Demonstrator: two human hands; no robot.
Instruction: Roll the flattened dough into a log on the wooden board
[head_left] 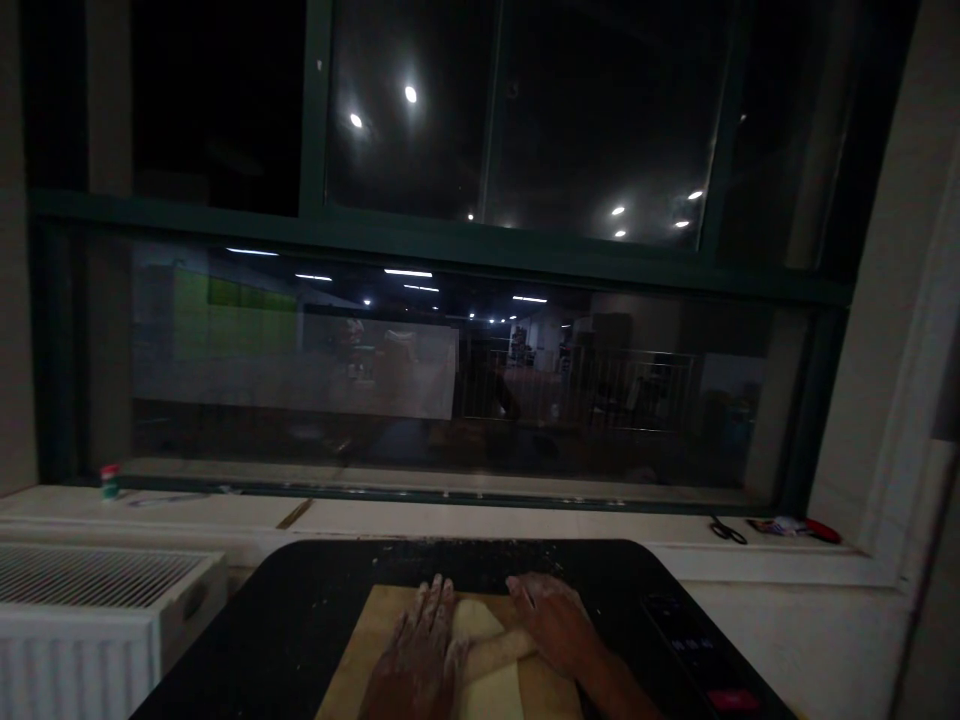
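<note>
Dough sits low in the frame on a wooden board, pale and floured, with what looks like a rolling pin lying across it — the dim light makes the pin hard to tell from a rolled length of dough, so I call it cautiously. Left hand lies flat on the near-left part, fingers extended and held close together, palm down; right hand rests on the far-right end, fingers stretched forward and only slightly parted, dusted white with flour. Neither hand pinches anything; both press from above. By the look of it the dough is soft and pliable, light for its bulk, likely tacky where the flour is thin, and it would stretch or tear if lifted by a single edge — the safe hold, in my judgement, is from underneath with both palms, or by the pin's 2 ends. The board lies on a dark worktop sprinkled with flour, with bare dark surface to the left and behind it. To the right a dark panel with a red button lies near the worktop's edge, so room is tighter there. Beyond the worktop runs a pale windowsill, scissors at its right, and a radiator stands well off to the left.
</note>
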